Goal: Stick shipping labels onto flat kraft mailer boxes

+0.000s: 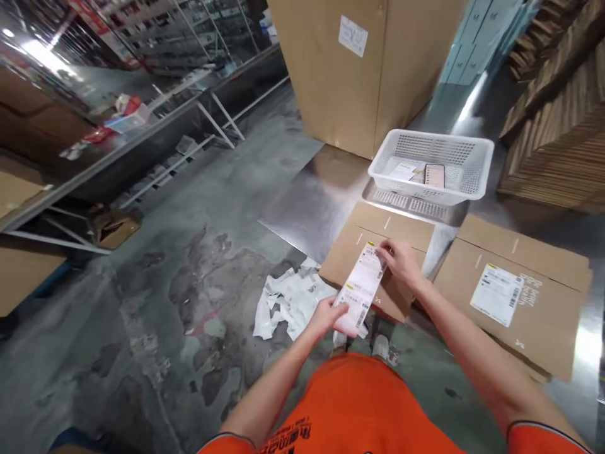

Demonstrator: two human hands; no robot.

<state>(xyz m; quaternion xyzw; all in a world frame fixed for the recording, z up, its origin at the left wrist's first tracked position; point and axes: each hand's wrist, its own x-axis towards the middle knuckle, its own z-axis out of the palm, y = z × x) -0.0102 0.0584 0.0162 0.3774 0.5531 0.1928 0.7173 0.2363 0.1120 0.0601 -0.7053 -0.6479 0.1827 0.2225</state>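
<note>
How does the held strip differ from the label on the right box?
The strip shows two printed sections; the label is single. The left hand and right hand hold the strip, while the label lies flat on the right box. Both are white with black print and yellow marks.

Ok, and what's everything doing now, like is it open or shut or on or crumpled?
Labels: joined in a strip, held in both the left hand and right hand.
Left box: top shut.
Right box: top shut, label stuck on.
Basket: open, not empty.
Phone: screen on.
Scraps: crumpled.
</note>
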